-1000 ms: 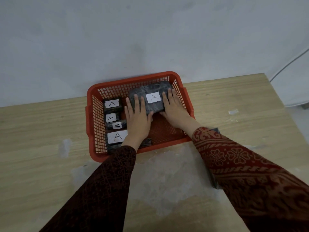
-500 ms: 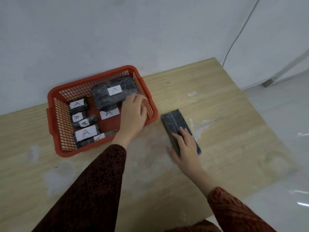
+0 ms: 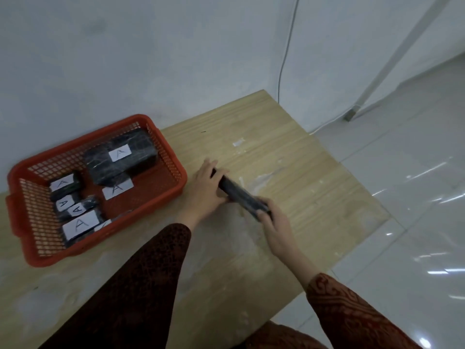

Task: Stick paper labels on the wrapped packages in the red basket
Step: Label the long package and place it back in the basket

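Between the left hand and the right hand is a black, glossy package. Left of the left hand, a red mesh basket holds black packages with white labels marked with a dark "A". Both sleeves are dark red with a lighter floral pattern. Under the hands, the table is light wood grain.

1. There is one view only, from a wide-angle camera worn on the person's head, so no second view shares any part of the scene.
2. It looks forward and steeply down onto the wooden table, with both forearms reaching in from the bottom edge.
3. It faces a pale wall behind the table; the tiled floor fills the right side.
4. The table sits close, within arm's reach. Straight lines bow toward the edges.
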A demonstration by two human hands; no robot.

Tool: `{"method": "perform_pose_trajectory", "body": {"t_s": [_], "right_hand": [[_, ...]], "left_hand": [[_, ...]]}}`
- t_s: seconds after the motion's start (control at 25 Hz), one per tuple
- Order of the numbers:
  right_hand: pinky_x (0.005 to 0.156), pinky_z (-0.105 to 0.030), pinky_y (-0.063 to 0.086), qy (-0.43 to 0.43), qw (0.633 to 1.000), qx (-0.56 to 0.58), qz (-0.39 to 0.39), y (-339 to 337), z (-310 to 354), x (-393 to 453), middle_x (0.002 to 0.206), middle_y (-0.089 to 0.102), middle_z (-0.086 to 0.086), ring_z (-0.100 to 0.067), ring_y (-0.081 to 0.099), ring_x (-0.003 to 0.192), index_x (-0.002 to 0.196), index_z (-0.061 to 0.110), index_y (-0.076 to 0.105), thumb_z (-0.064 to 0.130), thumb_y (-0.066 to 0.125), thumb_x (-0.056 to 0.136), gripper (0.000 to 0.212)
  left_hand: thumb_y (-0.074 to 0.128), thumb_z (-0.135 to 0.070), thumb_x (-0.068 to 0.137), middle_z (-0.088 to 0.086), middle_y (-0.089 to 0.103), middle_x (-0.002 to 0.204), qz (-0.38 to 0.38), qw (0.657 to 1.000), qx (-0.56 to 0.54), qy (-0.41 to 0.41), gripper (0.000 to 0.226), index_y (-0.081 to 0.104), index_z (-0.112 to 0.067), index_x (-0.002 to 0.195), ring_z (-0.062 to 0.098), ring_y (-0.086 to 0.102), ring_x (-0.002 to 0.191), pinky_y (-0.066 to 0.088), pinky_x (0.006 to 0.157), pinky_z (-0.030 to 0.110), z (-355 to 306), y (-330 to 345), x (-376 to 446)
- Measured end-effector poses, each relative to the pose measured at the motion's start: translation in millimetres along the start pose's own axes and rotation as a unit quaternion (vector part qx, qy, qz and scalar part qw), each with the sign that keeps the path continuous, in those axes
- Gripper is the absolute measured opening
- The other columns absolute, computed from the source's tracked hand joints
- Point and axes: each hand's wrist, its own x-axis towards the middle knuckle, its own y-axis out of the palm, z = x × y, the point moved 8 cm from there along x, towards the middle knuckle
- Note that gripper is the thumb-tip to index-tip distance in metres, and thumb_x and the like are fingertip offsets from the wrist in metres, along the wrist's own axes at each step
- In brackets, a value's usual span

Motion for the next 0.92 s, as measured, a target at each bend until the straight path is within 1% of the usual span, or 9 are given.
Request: {"method": "perform_pose_trajectory", "body": {"t_s": [0.08, 0.16, 0.24, 0.32, 0.44, 0.52, 0.6, 0.8, 0.92], "right_hand": [[0.076, -0.025, 0.049, 0.052, 0.991, 0.12, -0.034, -25, 1, 3, 0.101, 0.063, -0.004, -0.019, 0.06, 0.095, 0.101, 0.029, 0.057, 0.036, 0.035, 0.089, 0.026], [0.083, -0.039, 0.052, 0.095, 0.978, 0.175, -0.066, -38, 3, 12, 0.102, 0.061, -0.007, -0.025, 0.059, 0.101, 0.093, 0.032, 0.056, 0.039, 0.029, 0.095, 0.029], [0.092, -0.047, 0.05, 0.125, 0.966, 0.201, -0.101, -44, 8, 22, 0.107, 0.06, -0.006, -0.026, 0.057, 0.107, 0.093, 0.035, 0.057, 0.045, 0.024, 0.098, 0.035], [0.086, -0.044, 0.053, 0.111, 0.966, 0.209, -0.108, -41, 21, 33, 0.113, 0.059, -0.006, -0.024, 0.058, 0.107, 0.104, 0.032, 0.056, 0.051, 0.023, 0.097, 0.039], [0.069, -0.034, 0.056, 0.053, 0.975, 0.2, -0.076, -22, 48, 48, 0.104, 0.058, 0.002, -0.022, 0.061, 0.1, 0.109, 0.017, 0.05, 0.036, 0.039, 0.098, 0.025], [0.078, -0.035, 0.056, 0.03, 0.984, 0.169, -0.041, 1, 66, 58, 0.106, 0.059, 0.001, -0.02, 0.061, 0.102, 0.111, 0.015, 0.051, 0.031, 0.051, 0.094, 0.023], [0.087, -0.035, 0.051, 0.003, 0.997, 0.077, -0.031, 24, 83, 72, 0.111, 0.053, -0.003, -0.018, 0.056, 0.103, 0.115, 0.016, 0.055, 0.032, 0.058, 0.09, 0.03], [0.087, -0.025, 0.038, -0.093, 0.994, -0.036, 0.035, 103, 148, 94, 0.109, 0.038, -0.003, -0.018, 0.045, 0.1, 0.134, 0.011, 0.045, 0.02, 0.06, 0.089, 0.048], [0.092, -0.029, 0.039, -0.143, 0.985, -0.057, 0.075, 144, 168, 97, 0.114, 0.041, -0.005, -0.02, 0.046, 0.105, 0.136, 0.013, 0.038, 0.013, 0.059, 0.088, 0.052]], "left_hand": [[0.077, -0.056, 0.064, 0.004, 0.024, 0.155, -0.012, 0.997, -0.07, -0.027, 0.085, 0.044, -0.027, 0.137, 0.029, 0.017, 0.143, 0.019, 0.117, 0.048, -8, -18, 11], [0.079, -0.059, 0.059, -0.002, 0.029, 0.146, -0.032, 0.985, -0.167, -0.037, 0.093, 0.042, -0.026, 0.137, 0.017, 0.031, 0.132, 0.03, 0.112, 0.034, -17, -34, 13], [0.081, -0.054, 0.061, -0.002, 0.039, 0.129, -0.086, 0.966, -0.237, -0.061, 0.087, 0.044, -0.023, 0.134, 0.006, 0.04, 0.113, 0.032, 0.097, 0.009, -13, -50, 9], [0.08, -0.05, 0.065, 0.0, 0.046, 0.117, -0.153, 0.948, -0.259, -0.103, 0.073, 0.05, -0.021, 0.126, 0.005, 0.042, 0.101, 0.031, 0.083, -0.001, 1, -66, -2], [0.079, -0.045, 0.07, 0.0, 0.051, 0.117, -0.215, 0.924, -0.279, -0.148, 0.062, 0.053, -0.02, 0.121, 0.008, 0.047, 0.105, 0.032, 0.085, 0.009, 24, -86, -22], [0.078, -0.04, 0.073, -0.004, 0.052, 0.121, -0.251, 0.905, -0.293, -0.177, 0.063, 0.05, -0.019, 0.125, 0.007, 0.047, 0.108, 0.033, 0.089, 0.016, 46, -104, -40], [0.078, -0.036, 0.074, -0.005, 0.054, 0.122, -0.292, 0.881, -0.307, -0.21, 0.066, 0.045, -0.018, 0.128, 0.007, 0.049, 0.11, 0.037, 0.09, 0.018, 73, -122, -62], [0.076, -0.033, 0.077, 0.002, 0.057, 0.125, -0.386, 0.807, -0.317, -0.314, 0.059, 0.045, -0.014, 0.124, 0.011, 0.052, 0.113, 0.043, 0.098, 0.027, 151, -138, -127], [0.071, -0.038, 0.08, 0.008, 0.056, 0.128, -0.378, 0.784, -0.289, -0.398, 0.062, 0.046, -0.01, 0.13, 0.021, 0.052, 0.119, 0.044, 0.101, 0.037, 194, -128, -149]]}}
